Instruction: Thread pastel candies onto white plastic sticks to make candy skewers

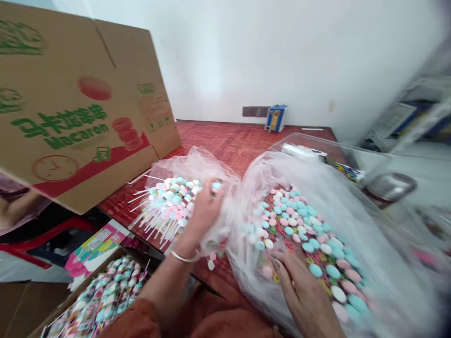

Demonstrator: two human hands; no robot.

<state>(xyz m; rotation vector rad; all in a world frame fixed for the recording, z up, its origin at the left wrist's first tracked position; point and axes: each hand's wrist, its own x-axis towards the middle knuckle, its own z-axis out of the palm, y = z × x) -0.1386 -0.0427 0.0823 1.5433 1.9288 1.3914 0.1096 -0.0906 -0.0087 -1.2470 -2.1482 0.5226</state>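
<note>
My left hand [207, 206], with a bangle on its wrist, is closed with its fingertips around a pale blue candy [216, 186]. Just left of it lies a pile of pink, white and blue candies on white sticks [172, 199], on a clear plastic sheet. My right hand [299, 281] is closed at the near edge of a large clear plastic bag [355, 211], seemingly pinching the film; its fingertips are partly hidden. Inside the bag are many loose round candies [299, 213] in pink, blue and white, with small coloured rings among them.
A big cardboard box [130, 61] stands at the left on the red-brown table [218, 141]. Below it, an open carton holds wrapped candies [105, 291]. A small blue box [276, 118] sits by the wall. A clear tub [366, 155] is behind the bag. A person's arm [17, 206] shows far left.
</note>
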